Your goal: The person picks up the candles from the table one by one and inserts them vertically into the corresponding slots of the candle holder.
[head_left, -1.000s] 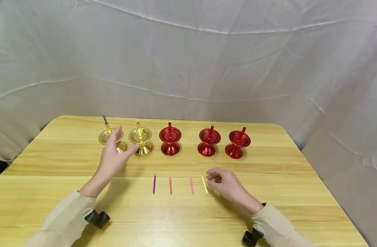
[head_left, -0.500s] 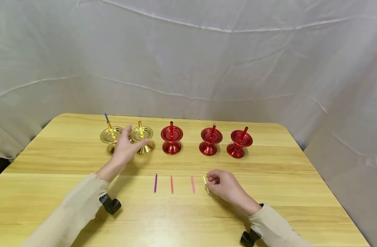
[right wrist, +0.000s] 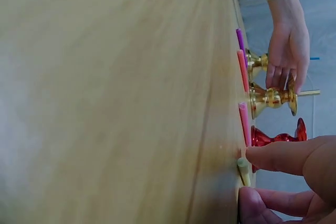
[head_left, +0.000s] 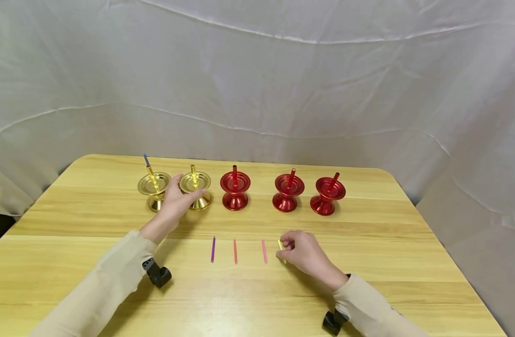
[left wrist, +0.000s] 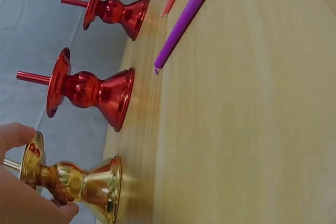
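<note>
While a wooden table spread below, the left hand gripped the inner gold candle holder around its dish at the person's eleven o'clock; light, slick metal by its look, it seemed safest held around the middle. Toward one o'clock, the right hand, its grasp narrow, straddled a yellow candle lying flat, contact unclear from where I stood. Likely light, stiff and snappable, it invited a mid-length pinch.
</note>
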`<state>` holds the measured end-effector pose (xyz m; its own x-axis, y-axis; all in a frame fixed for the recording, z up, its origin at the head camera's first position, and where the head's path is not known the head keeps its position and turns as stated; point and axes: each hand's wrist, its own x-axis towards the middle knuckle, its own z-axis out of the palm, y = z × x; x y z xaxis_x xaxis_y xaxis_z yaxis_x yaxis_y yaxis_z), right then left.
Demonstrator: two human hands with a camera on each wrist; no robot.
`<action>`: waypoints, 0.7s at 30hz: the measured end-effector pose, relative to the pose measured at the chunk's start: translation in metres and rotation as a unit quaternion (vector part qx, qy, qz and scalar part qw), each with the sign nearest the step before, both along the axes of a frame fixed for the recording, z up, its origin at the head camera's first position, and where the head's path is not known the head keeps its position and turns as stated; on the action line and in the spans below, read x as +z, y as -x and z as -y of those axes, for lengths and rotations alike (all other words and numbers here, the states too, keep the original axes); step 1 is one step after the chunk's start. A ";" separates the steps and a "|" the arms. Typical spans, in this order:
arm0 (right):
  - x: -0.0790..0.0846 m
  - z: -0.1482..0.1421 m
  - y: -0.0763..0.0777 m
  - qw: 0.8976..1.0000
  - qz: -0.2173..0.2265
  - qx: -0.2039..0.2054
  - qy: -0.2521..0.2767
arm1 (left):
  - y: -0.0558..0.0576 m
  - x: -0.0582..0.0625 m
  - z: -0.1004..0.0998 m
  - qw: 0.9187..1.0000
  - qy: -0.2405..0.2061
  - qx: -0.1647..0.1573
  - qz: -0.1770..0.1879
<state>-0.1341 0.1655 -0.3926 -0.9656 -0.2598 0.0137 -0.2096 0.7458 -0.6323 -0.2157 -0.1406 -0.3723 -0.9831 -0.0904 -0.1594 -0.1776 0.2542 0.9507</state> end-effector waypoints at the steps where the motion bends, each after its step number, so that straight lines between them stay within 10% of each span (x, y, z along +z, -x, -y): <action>1: 0.000 0.000 0.000 1.000 -0.001 -0.001 -0.002 | 0.000 -0.001 0.000 1.000 0.000 -0.002 -0.002; 21: -0.002 0.002 0.000 0.999 -0.051 0.003 -0.015 | 0.001 -0.009 0.001 0.999 -0.014 -0.013 -0.029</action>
<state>-0.1344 0.1632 -0.3949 -0.9579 -0.2674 0.1049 -0.2769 0.7622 -0.5851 -0.2169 -0.1414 -0.3810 -0.9926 -0.0609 -0.1050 -0.1164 0.2308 0.9660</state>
